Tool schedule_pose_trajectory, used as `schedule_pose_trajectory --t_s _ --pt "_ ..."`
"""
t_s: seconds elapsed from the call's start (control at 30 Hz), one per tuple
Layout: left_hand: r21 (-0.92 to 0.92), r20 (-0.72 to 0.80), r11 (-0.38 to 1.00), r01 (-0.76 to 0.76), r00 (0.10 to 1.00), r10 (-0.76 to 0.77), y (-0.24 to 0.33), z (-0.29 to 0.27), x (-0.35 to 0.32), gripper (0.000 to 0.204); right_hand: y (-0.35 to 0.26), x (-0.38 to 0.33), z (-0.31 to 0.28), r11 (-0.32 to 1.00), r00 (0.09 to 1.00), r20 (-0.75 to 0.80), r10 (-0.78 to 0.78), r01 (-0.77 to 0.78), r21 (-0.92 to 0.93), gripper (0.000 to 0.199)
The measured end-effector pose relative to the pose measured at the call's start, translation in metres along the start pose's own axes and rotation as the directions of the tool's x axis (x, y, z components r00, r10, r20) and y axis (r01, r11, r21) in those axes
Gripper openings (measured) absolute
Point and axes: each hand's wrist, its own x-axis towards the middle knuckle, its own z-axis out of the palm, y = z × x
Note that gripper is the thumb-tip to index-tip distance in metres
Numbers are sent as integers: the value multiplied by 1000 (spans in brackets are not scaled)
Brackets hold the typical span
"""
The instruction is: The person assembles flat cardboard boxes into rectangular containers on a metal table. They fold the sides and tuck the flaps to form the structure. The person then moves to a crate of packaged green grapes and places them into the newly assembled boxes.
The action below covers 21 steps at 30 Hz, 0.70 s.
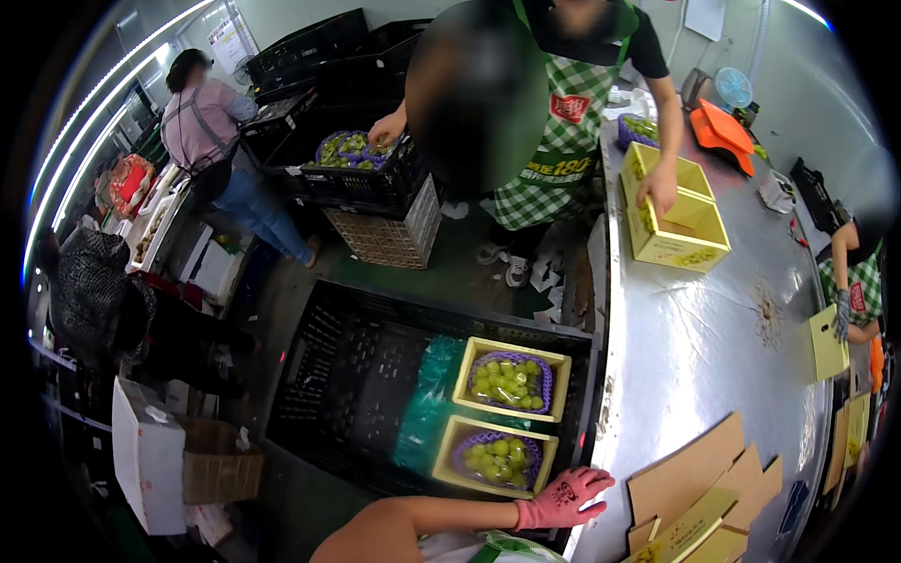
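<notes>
Left hand [563,497], one, in a pink glove: released, fingers extended and pointing right, at the left edge of the metal table [694,328]. Just beside it, two open yellow boxes [445,452] stand in the right part of one large black crate [343,375], one near and one far, tops upward, long axes running left to right, right ends slightly nearer. Each contains one purple-netted portion of green grapes [497,462]; green sheeting [432,399] shows left of and between them. Near right, brown cardboard [690,460] on the table. Farther, two adjoining yellow cartons [680,253], one co-worker's hand [660,188] at them
</notes>
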Motion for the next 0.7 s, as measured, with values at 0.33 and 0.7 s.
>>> schedule_pose_trajectory --t_s 0.33,0.7 --pt "-79 16 996 -43 999 45 -21 -17 -15 35 -15 -5 4 823 971 -209 -114 -26 -567 38" --pt "401 -577 873 277 817 5 -85 -206 -15 46 -27 0 8 726 957 -96 -274 140 -674 48"
